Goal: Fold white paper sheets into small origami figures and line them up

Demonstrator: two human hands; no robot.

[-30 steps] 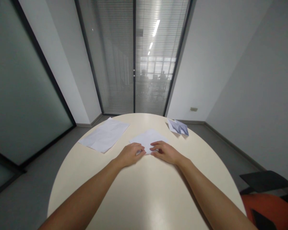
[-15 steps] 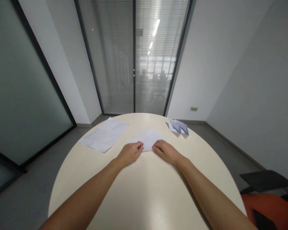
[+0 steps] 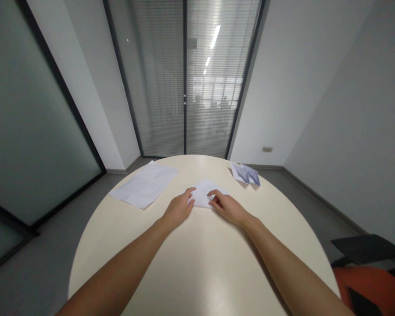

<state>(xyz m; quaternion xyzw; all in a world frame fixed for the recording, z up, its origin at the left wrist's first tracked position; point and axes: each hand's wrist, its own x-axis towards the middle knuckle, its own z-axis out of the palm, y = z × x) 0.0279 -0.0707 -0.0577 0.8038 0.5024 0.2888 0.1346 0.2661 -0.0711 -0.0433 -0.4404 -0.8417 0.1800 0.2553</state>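
One piece of white paper (image 3: 204, 186) is lying flat just below the center of the frame in the head view, its upper edge rising to a blunt peak and its lower edge running nearly straight. From the left, the left hand (image 3: 180, 207) is reaching over the paper's left side; its forefinger and thumb are standing well apart — a wide gap is showing between them. From the right, the right hand (image 3: 228, 208) is covering the paper's lower right part, its fingers curling and leaving a narrower gap above the thumb. Whether either hand is pressing on the paper, I cannot tell.

At center left, a larger white sheet (image 3: 145, 184) is resting aslant near the rim of the round cream table (image 3: 197, 267). At center right, a creased, folded paper (image 3: 245, 174) is standing partly raised, its right portion looking bluish; any print on it is too blurred to read. Farther right, a small wall plate (image 3: 267, 149) is sitting low on the pale wall (image 3: 283, 87), too small for any lettering to be made out. Across the upper middle, horizontal blinds (image 3: 164, 96) are hanging in dark frames — dim shapes are showing through. At lower right, a red-and-black chair (image 3: 362, 281) is standing beside the table.
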